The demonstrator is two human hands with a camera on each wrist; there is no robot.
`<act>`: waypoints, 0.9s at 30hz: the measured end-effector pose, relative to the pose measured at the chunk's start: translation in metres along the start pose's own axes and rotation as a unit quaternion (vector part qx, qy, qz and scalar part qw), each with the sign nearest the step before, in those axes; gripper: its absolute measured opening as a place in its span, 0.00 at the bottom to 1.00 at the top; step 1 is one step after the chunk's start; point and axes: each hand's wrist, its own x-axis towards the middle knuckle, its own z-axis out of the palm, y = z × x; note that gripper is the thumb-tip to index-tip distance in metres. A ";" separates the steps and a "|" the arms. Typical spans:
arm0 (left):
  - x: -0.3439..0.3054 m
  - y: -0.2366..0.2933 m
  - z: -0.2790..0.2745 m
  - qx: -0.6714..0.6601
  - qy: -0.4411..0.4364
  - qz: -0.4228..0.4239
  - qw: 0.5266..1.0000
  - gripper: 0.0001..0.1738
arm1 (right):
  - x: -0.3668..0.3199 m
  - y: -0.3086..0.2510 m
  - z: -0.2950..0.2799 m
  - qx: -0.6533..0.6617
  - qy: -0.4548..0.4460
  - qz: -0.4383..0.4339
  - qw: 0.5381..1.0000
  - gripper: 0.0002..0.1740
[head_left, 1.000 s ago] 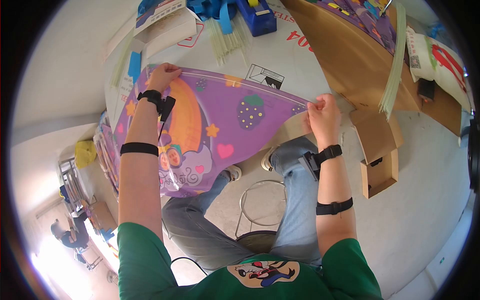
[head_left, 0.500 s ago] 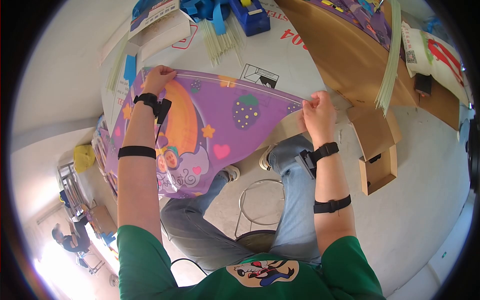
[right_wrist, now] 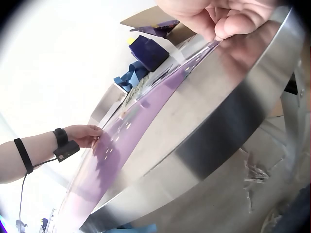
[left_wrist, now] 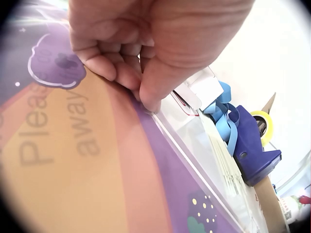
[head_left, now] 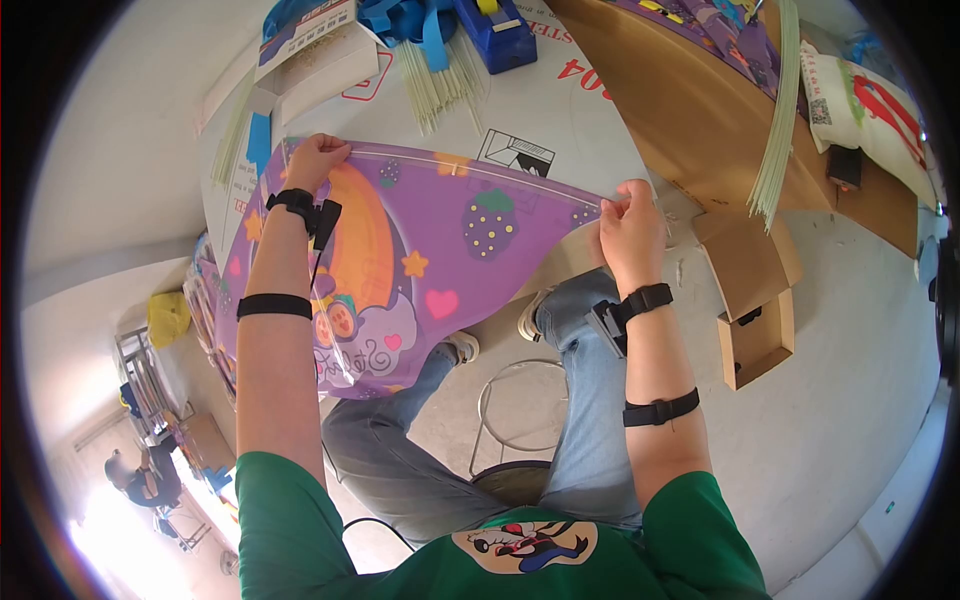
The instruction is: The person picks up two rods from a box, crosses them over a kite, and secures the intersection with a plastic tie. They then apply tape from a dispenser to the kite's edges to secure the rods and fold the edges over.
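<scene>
A purple printed plastic kite sail stretches between my two hands over the table's near edge. Its print has a rainbow, strawberries, hearts and mirrored lettering. A thin white rod runs along its upper edge. At the left end of that edge my left hand pinches the plastic between thumb and fingers. My right hand pinches the pointed right corner; in the right wrist view its fingertips meet at the tip. The lower part of the sail hangs toward my knees.
On the table lie a bundle of pale sticks, a blue tape dispenser, blue ribbon and an opened white box. More sticks hang at the right. An opened cardboard box and a stool stand lower down.
The view has shifted slightly, and the right hand has come a little left and up. Both hands keep their pinch on the kite sail's upper edge throughout.
</scene>
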 end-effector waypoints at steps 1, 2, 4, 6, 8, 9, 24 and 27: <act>0.000 0.000 0.000 0.000 0.000 0.000 1.000 0.13 | 0.000 0.000 0.000 0.000 0.001 0.000 1.000 0.13; -0.001 0.000 0.000 -0.002 0.000 0.000 1.000 0.13 | 0.000 0.000 0.001 0.000 0.001 0.000 1.000 0.13; -0.001 0.000 0.000 -0.005 0.001 0.001 1.000 0.14 | 0.000 0.000 0.001 -0.009 0.004 -0.005 1.000 0.13; 0.000 -0.001 0.000 -0.001 0.001 0.000 1.000 0.14 | 0.000 0.000 0.001 -0.011 0.003 -0.004 1.000 0.13; 0.001 -0.002 0.000 0.009 0.003 0.006 1.000 0.14 | 0.000 0.000 0.002 -0.014 0.002 -0.003 1.000 0.13; 0.001 -0.001 0.000 0.019 0.004 0.011 1.000 0.14 | 0.000 0.000 0.003 -0.016 0.004 -0.003 1.000 0.13; 0.004 -0.003 0.002 0.077 0.019 0.031 0.996 0.13 | -0.001 -0.001 0.007 -0.039 0.006 -0.016 0.999 0.13; 0.000 0.001 0.003 0.074 0.024 0.015 0.997 0.12 | -0.001 -0.003 0.006 -0.050 0.005 -0.011 0.999 0.13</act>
